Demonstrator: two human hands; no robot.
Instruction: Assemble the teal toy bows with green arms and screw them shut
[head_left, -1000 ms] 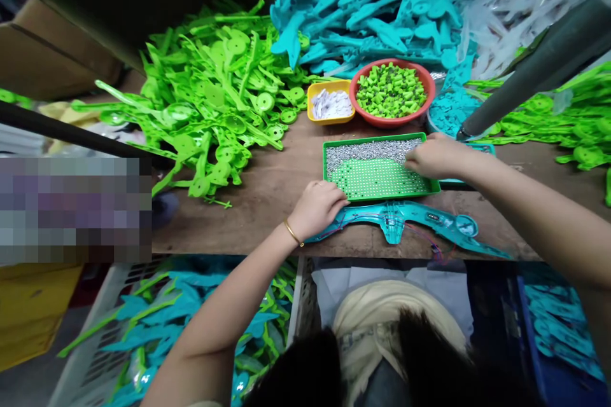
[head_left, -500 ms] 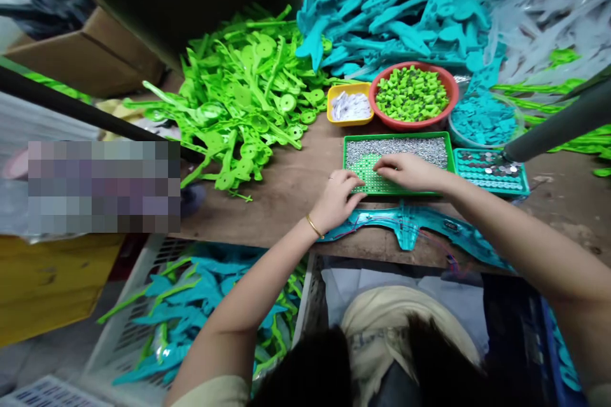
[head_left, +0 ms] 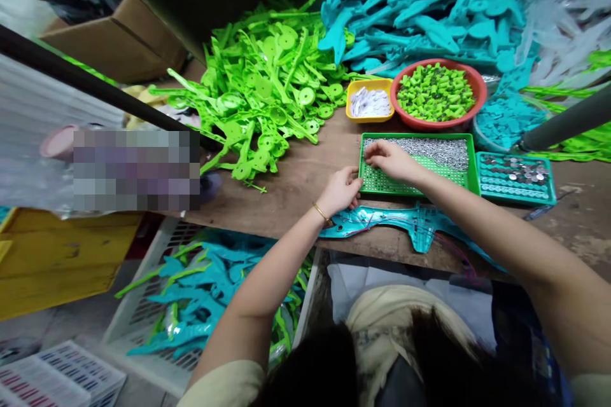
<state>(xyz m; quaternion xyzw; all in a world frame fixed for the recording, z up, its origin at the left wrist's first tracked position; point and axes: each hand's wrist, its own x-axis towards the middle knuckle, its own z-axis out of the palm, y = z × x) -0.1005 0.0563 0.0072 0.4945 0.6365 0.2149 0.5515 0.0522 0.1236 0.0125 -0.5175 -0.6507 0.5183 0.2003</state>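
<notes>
My left hand (head_left: 342,192) is closed beside the left end of a green perforated tray (head_left: 415,189), its fingertips close to the rim. Whatever it pinches is too small or hidden to make out. Over the left part of that tray hangs my right hand (head_left: 387,159), fingers bent inward and close together; I cannot see anything between them. Small silver metal pieces, probably screws (head_left: 442,151), are heaped along the tray's far and right side. In front of the tray lies a long turquoise plastic shell (head_left: 389,219) with thin wires, partly hidden under my right forearm.
A yellow dish (head_left: 353,116) of white pieces and a red bowl (head_left: 405,119) of green pieces stand behind the tray. To its right is a teal tray (head_left: 518,194) with round discs. Piles of green parts (head_left: 267,89) and turquoise parts (head_left: 429,6) lie farther back.
My left hand has drawn back from inside the tray to its left end. My right hand has shifted left over the tray. The view has turned slightly left.
</notes>
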